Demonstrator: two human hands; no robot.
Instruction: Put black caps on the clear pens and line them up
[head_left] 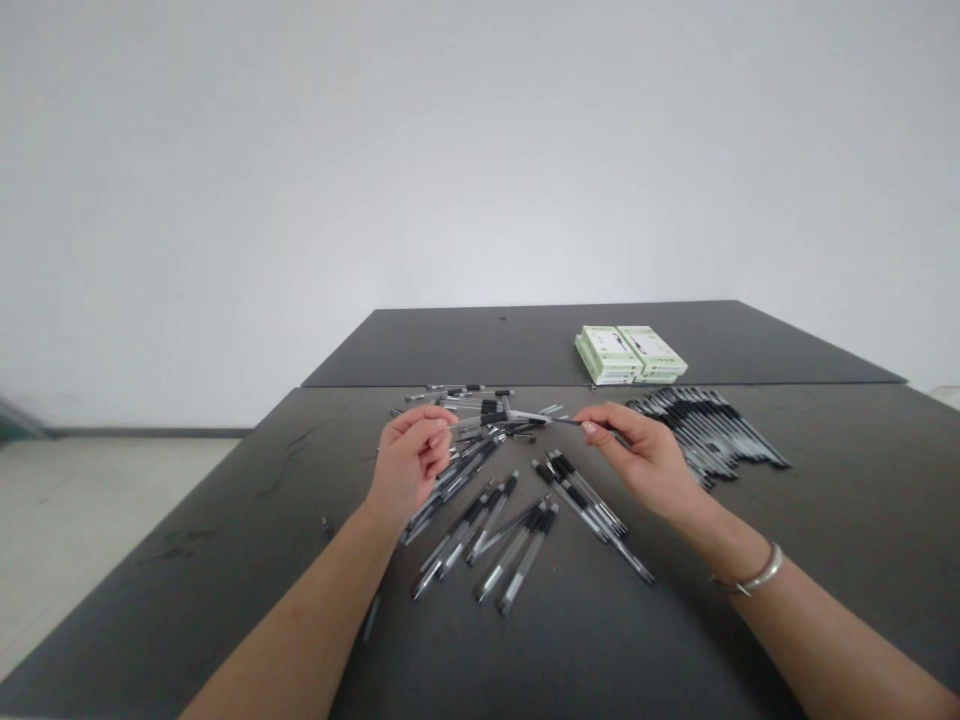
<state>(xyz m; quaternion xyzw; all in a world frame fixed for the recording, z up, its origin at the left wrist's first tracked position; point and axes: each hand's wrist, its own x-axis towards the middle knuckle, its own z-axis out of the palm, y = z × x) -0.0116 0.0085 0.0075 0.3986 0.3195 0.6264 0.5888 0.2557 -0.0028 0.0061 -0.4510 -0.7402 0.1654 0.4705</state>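
My left hand point(415, 455) is closed in a pinch on a clear pen with a black grip point(493, 419), which points to the right. Facing it, my right hand point(637, 450) pinches a thin dark rod point(565, 421) that looks like a pen refill. The rod's left end lines up with the pen's pale tip; whether they touch I cannot tell. Below and behind the hands lie many loose clear pens with black grips point(517, 560). A small group of pens point(581, 495) rests just left of my right wrist.
Right of my right hand, a row of pens point(712, 430) lies side by side. Stacked green and white boxes point(630, 355) stand farther back on the dark table point(450, 345). A seam crosses the tabletop. Behind it rises a pale wall point(480, 150).
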